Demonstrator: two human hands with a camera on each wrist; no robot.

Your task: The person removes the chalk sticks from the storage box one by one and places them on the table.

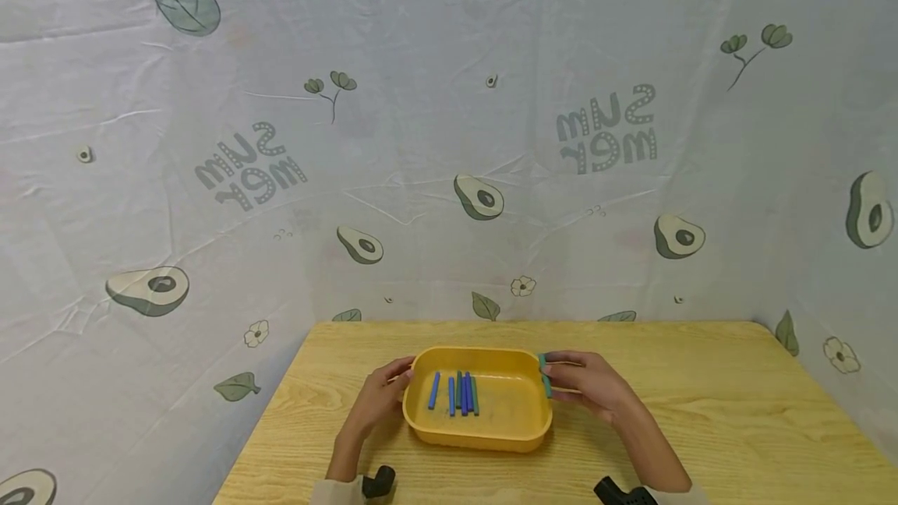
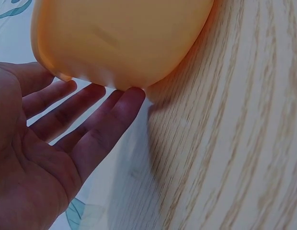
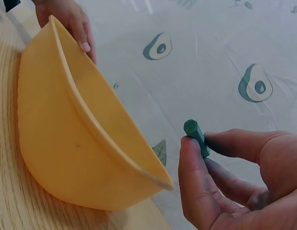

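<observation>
Black wrist devices (image 1: 379,482) sit nearest. The left hand (image 1: 382,396), fingers spread, touches the yellow tray (image 1: 515,404), its thumb contact hard to judge; the right hand (image 1: 592,384) pinches a green stick (image 3: 198,139) beside the rim. Blue and green sticks (image 1: 464,396) lie inside.

Distant head view, forward and down; close, tilted wrist views; yellow tub (image 1: 510,407) in all.

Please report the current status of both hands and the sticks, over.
Left hand holding left end of yellow tray. Right hand pinching green stick near tray's right end. Other sticks lying in tray. No obstacle seen.
</observation>
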